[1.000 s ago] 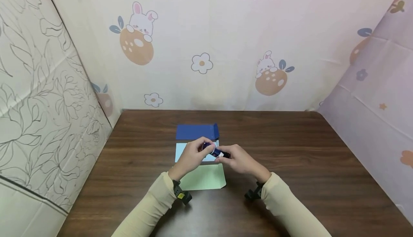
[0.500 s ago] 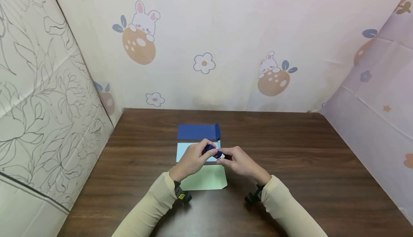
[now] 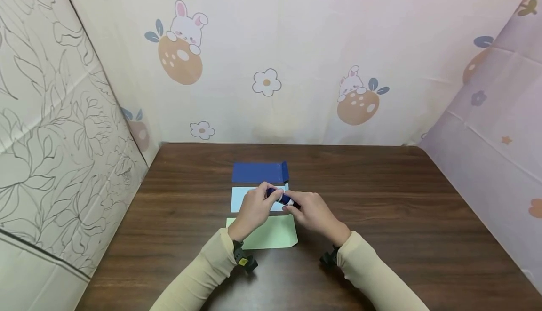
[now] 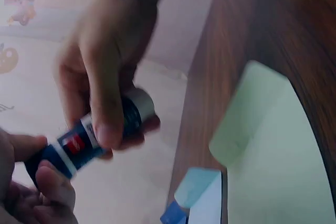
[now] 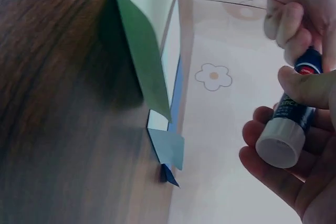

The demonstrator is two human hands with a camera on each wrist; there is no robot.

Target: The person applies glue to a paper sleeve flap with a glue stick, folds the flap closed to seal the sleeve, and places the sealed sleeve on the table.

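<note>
A dark blue glue stick (image 3: 285,199) is held between both hands over the light blue envelope. My left hand (image 3: 253,210) pinches its cap end with thumb and fingers. Around the barrel, my right hand (image 3: 316,213) grips with the thumb on top. In the left wrist view the glue stick (image 4: 73,145) has a red label patch and white bands. Its white base (image 5: 281,142) faces the right wrist camera. Below the hands lie a light blue envelope (image 3: 239,200) and a pale green envelope (image 3: 273,233).
A dark blue envelope (image 3: 256,173) lies farthest back, in one column with the other two. Their flaps, at the right ends, stand raised. The brown wooden table (image 3: 381,193) meets a printed curtain (image 3: 296,43) behind and fabric walls at both sides.
Both hands keep their hold on the glue stick and shift only slightly. My left wrist has moved a little to the right, uncovering more of the green envelope's left end.
</note>
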